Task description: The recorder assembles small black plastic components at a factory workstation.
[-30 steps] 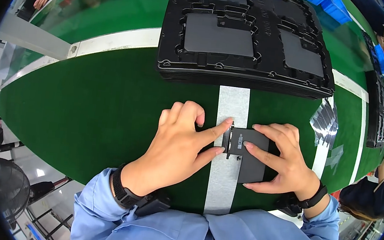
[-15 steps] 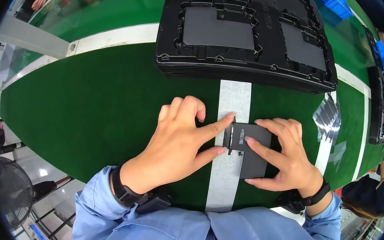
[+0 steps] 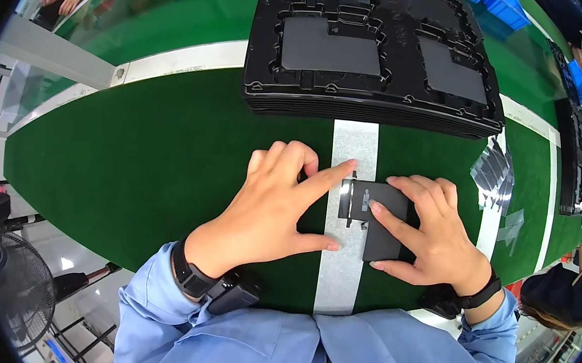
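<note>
barely shifted since a second ago: both hands much where they were on the dark flat part, left forefinger slid a touch further along its top left edge, view tipped slightly so the tray stack sits higher. lying widest, green belt (image 3: 151, 160) with a pale grey strip (image 3: 340, 286) running toward the body. sitting at the far side, stack of black moulded trays (image 3: 370, 105), grey flat panels resting in the top pockets. scattered to the right, a few clear film scraps (image 3: 494, 171). nearer in, blue sleeves and a dark wristband on each wrist. left hand (image 3: 270, 211) spread open and flat on the belt, forefinger stretched to touch the part's upper left corner, thumb lying below along the strip, nothing gripped. right hand (image 3: 434, 235) also open, fingers fanned over the part, forefinger tip pressing near a small pale label, thumb along the lower edge; pinning rather than grasping. smallest, dark flat rectangular part (image 3: 380, 223), lying flat across the grey strip's right edge, between the two hands, a thin connector tab at its left side. likely light, thin and stiff, smooth-faced and fairly slippery, probably fragile at the tab; best taken by the long edges or corners, pinched gently, clear of the tab and label.
</note>
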`<state>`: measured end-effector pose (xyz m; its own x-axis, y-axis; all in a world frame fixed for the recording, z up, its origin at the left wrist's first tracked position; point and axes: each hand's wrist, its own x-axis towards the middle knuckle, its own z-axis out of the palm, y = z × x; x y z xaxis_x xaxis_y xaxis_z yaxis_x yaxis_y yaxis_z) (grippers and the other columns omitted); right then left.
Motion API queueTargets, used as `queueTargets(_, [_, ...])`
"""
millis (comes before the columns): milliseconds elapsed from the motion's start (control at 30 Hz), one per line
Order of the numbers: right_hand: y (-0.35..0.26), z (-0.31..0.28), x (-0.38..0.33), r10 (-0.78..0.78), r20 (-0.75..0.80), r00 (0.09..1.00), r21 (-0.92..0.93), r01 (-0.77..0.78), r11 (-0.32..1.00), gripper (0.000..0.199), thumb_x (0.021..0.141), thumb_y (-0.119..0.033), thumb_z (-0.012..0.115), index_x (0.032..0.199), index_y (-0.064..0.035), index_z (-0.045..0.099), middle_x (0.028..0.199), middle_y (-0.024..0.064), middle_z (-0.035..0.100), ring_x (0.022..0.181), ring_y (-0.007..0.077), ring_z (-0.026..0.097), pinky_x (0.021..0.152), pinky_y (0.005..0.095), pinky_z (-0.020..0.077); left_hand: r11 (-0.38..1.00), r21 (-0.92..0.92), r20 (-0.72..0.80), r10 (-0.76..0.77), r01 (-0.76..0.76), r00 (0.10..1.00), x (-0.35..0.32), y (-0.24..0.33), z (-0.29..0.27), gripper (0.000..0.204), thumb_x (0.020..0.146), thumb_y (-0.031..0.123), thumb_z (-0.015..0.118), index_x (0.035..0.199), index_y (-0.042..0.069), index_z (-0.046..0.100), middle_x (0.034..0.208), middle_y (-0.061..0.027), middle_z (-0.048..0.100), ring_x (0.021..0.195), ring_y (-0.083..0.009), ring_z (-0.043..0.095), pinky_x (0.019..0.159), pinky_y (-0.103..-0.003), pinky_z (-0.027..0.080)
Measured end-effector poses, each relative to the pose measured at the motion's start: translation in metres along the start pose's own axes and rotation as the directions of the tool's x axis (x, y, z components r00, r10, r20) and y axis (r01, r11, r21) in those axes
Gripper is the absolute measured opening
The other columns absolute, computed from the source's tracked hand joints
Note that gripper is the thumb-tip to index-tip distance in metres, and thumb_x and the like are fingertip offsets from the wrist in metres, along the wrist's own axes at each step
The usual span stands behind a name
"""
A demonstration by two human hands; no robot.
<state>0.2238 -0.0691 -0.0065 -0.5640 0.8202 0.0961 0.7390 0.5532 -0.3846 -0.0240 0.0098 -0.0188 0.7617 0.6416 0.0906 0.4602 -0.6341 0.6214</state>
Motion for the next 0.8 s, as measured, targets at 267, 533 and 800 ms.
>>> queueTargets(267, [0.004, 0.000, -0.003, -0.042, -0.055, 0.998, 0.016, 0.043, 0.999, 0.070, 0.066, -0.041, 0.074, 0.126, -0.0090, 0.057, 0.125, 0.0205, 0.048, 0.111, 0.0365, 0.047, 0.092, 0.0476, 0.0340, 0.976, -0.063, -0.011, 0.208, -0.208, 0.978, 0.005, -0.008, 0.007, 0.027, 0.070, 0.020, 0.079, 0.089, 0.012, 0.060, 0.093, -0.0043, 0.045, 0.089, -0.0221, 0.047, 0.080, -0.036, 0.030])
queueTargets(533, [-0.005, -0.007, -0.006, -0.023, -0.077, 0.997, -0.031, 0.020, 0.999, 0.074, 0.066, -0.042, 0.076, 0.126, -0.0046, 0.054, 0.131, 0.0213, 0.044, 0.116, 0.0382, 0.045, 0.097, 0.0479, 0.0327, 0.847, -0.526, -0.349, -0.139, -0.071, 0.927, 0.012, -0.011, 0.007, 0.007, 0.086, 0.001, 0.063, 0.085, 0.005, 0.057, 0.092, -0.0027, 0.048, 0.087, -0.0123, 0.047, 0.080, -0.027, 0.039])
queueTargets(800, [-0.026, 0.015, 0.001, 0.361, -0.269, 0.893, 0.679, -0.090, 0.729, 0.016, 0.082, -0.003, 0.069, 0.096, 0.0000, 0.064, 0.080, 0.0069, 0.067, 0.072, 0.0134, 0.065, 0.063, 0.0243, 0.0501, 0.800, -0.561, -0.309, 0.039, -0.215, 0.950, 0.006, 0.006, 0.015, 0.009, 0.082, 0.006, 0.069, 0.082, 0.005, 0.061, 0.087, -0.0037, 0.051, 0.083, -0.0154, 0.052, 0.078, -0.027, 0.042])
